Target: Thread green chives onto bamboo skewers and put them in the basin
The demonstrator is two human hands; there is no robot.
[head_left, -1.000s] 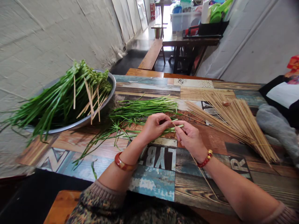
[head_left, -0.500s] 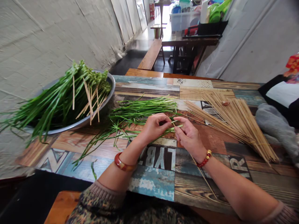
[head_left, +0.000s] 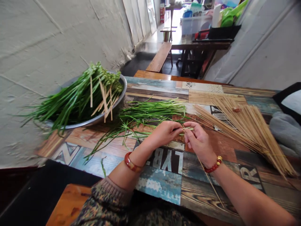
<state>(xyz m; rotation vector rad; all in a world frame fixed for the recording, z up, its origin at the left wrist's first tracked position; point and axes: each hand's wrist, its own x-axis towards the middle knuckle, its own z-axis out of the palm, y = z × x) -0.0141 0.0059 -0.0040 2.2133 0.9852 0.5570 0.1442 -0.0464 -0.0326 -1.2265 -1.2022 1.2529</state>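
Over the table's middle, my left hand pinches the pale ends of a few garlic chives. My right hand meets it fingertip to fingertip, closed on a thin bamboo skewer that slants down toward the table's near edge. The skewer's tip is at the chive stems; the fingers hide whether it passes through them. Just beyond my hands lies a loose pile of green chives. To the right, many bare bamboo skewers are fanned out, with a small brownish piece on top.
On the left stands a metal bowl heaped with chives, several wooden sticks among them. A grey cloth-like item rests at the right edge. Beyond the patchwork-patterned table are a bench and another table with a plastic bin.
The view has turned slightly left, so everything appears shifted right. My hands have drawn closer together at the chive ends, and less of the stems shows between them.
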